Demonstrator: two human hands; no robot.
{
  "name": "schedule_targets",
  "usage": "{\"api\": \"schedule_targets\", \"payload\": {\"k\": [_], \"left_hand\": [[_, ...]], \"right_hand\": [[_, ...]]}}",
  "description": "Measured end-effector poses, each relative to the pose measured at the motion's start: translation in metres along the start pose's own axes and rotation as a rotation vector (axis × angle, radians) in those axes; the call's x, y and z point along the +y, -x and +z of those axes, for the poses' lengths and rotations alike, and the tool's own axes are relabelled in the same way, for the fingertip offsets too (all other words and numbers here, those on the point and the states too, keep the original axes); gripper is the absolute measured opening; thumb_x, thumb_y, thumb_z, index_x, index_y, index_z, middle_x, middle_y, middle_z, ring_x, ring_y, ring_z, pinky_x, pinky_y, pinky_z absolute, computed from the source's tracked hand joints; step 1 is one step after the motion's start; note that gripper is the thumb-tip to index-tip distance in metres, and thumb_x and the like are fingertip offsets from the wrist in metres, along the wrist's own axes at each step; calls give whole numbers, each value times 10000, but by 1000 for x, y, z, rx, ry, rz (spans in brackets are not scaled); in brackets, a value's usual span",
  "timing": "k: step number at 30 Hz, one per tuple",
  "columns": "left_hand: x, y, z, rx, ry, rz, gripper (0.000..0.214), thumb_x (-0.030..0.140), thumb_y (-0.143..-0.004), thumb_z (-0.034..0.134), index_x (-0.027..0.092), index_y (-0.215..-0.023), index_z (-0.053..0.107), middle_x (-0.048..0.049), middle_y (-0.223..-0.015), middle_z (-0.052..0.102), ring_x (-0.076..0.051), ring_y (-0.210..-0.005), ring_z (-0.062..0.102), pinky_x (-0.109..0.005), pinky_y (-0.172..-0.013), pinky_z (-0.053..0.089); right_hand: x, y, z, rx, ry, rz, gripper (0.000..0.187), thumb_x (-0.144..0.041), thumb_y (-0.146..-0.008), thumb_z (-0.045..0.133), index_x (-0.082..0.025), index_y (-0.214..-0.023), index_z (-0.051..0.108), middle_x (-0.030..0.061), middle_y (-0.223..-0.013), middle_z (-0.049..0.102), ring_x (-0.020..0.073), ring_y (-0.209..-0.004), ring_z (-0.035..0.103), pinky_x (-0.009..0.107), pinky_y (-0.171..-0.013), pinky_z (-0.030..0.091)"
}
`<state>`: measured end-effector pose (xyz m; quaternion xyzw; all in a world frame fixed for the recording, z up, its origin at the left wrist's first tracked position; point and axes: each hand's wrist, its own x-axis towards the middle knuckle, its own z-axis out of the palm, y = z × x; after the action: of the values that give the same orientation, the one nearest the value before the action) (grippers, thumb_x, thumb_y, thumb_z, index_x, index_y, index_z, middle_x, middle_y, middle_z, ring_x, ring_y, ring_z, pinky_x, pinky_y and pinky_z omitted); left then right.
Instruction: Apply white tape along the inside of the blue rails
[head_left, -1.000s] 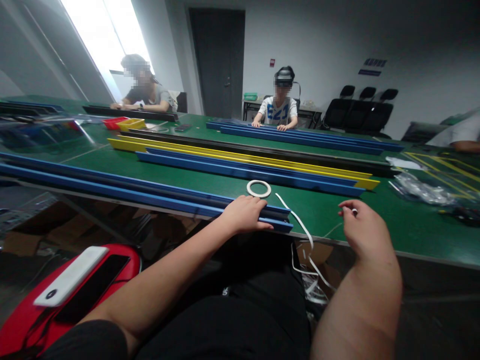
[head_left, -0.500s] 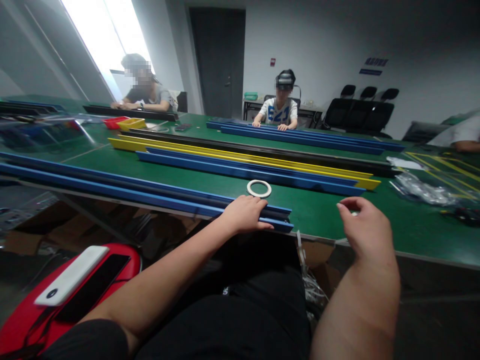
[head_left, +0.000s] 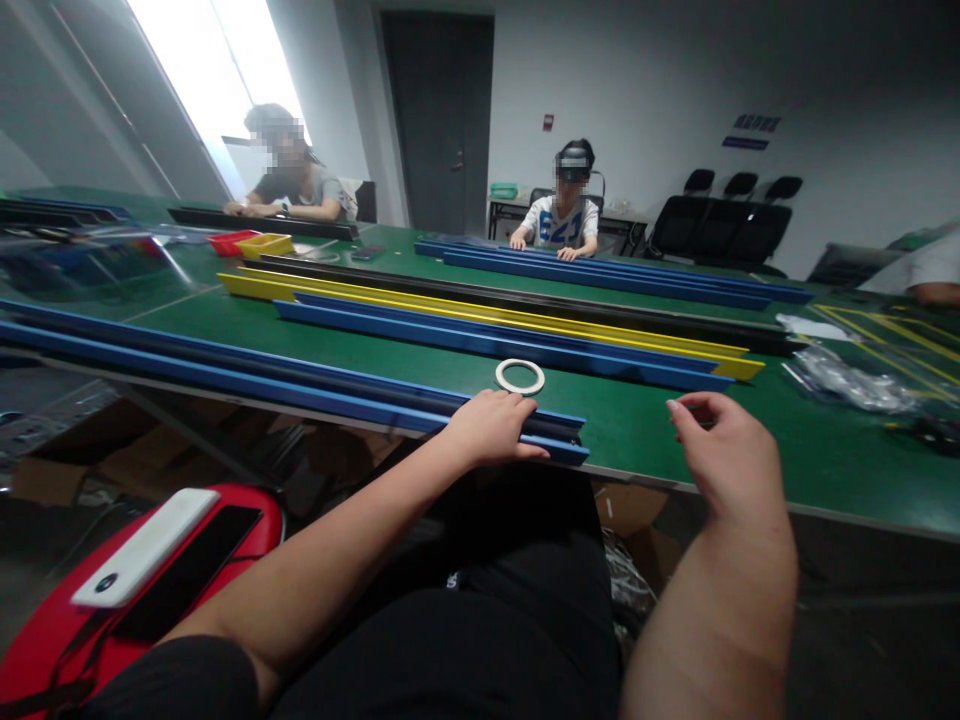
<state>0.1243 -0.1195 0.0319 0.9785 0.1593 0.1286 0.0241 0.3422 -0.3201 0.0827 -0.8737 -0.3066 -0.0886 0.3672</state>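
My left hand (head_left: 491, 428) lies over the right end of a long blue channel-shaped rail (head_left: 360, 400), its fingers across the top and its thumb along the near side. A black strip (head_left: 315, 382) runs lengthwise inside this rail. Just beyond my fingers a white ring-shaped roll (head_left: 520, 377), like a roll of tape, rests flat on the green table (head_left: 630, 425). To the right, my right hand (head_left: 724, 440) hovers over the table's near edge, apart from the rail. Its thumb and fingers are curled into a pinch; what they hold, if anything, is hidden.
Blue (head_left: 495, 345), yellow (head_left: 480, 312) and black (head_left: 637, 318) rails lie across the table. Clear plastic bags (head_left: 847, 380) are at the right. Two co-workers (head_left: 562, 220) sit across the table. A red stool (head_left: 247, 510) with a white device (head_left: 146, 548) stands lower left.
A pale strip hanging by the table edge near the rail's end is gone from there. A white bit at my right fingers no longer shows. My left hand keeps its place.
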Motion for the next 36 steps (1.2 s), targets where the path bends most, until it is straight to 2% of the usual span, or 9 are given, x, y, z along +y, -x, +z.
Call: {"api": "schedule_targets", "payload": {"k": [7, 15, 20, 23, 27, 29, 32, 34, 36], "left_hand": [[0, 1, 0, 0, 14, 5, 706, 757, -746, 571, 213, -1196, 584, -132, -1099, 667, -324, -1042, 622, -424, -891, 441], [-4, 15, -13, 166, 210, 125, 441, 484, -904, 527, 207, -1245, 572, -114, -1215, 631, -270, -1155, 569, -390, -983, 418], [-20, 35, -14, 262, 331, 71, 320, 347, -939, 448, 200, -1156, 631, -114, -1171, 655, -251, -1128, 579, -388, -985, 432], [-26, 51, -16, 276, 424, 43, 295, 345, -924, 458, 213, -1081, 670, -109, -1120, 677, -252, -1091, 593, -395, -982, 440], [-16, 66, -14, 249, 683, 8, 293, 387, -911, 485, 213, -998, 704, -97, -1006, 703, -227, -971, 625, -365, -919, 475], [-7, 67, -6, 192, 890, -99, 323, 441, -908, 498, 200, -950, 709, -86, -927, 706, -205, -877, 632, -348, -855, 497], [1, 64, 9, 66, 1392, -437, 444, 552, -902, 483, 161, -985, 676, -92, -908, 697, -169, -731, 634, -322, -705, 520], [-3, 63, 14, -9, 1737, -640, 544, 635, -885, 466, 154, -1073, 637, -113, -975, 690, -175, -730, 656, -322, -663, 532], [-16, 66, 12, 37, 1990, -766, 607, 695, -859, 463, 173, -1136, 603, -123, -1025, 684, -205, -804, 681, -353, -695, 555]], "right_hand": [[-16, 7, 10, -93, -17, -85, 347, -543, -857, 554, -227, -921, 681, 39, -797, 699, 187, -684, 609, 304, -624, 392], [-41, 21, 81, -391, 39, -561, 371, -491, -905, 514, -210, -1110, 642, 105, -1091, 675, 239, -982, 623, 364, -851, 451], [-62, 41, 109, -456, 181, -787, 546, -540, -828, 622, -269, -1295, 543, 100, -1209, 648, 294, -1089, 598, 456, -942, 412], [-70, 43, 114, -461, 232, -843, 636, -514, -766, 692, -279, -1330, 517, 103, -1157, 662, 290, -1036, 613, 424, -892, 429], [-76, 32, 114, -484, 216, -868, 562, -451, -768, 688, -252, -1278, 563, 92, -1048, 678, 253, -939, 624, 350, -788, 447], [-80, 26, 111, -452, 216, -883, 566, -423, -776, 680, -232, -1294, 551, 95, -1065, 672, 244, -922, 619, 348, -779, 448], [-88, 20, 103, -396, 228, -911, 581, -397, -775, 682, -207, -1306, 541, 103, -1084, 666, 249, -924, 613, 359, -779, 449], [-92, 18, 97, -357, 237, -918, 586, -402, -771, 689, -203, -1303, 545, 110, -1097, 664, 265, -958, 607, 375, -792, 448], [-93, 16, 92, -327, 243, -923, 596, -417, -767, 699, -205, -1302, 544, 115, -1128, 657, 281, -1001, 597, 392, -822, 446]]}}
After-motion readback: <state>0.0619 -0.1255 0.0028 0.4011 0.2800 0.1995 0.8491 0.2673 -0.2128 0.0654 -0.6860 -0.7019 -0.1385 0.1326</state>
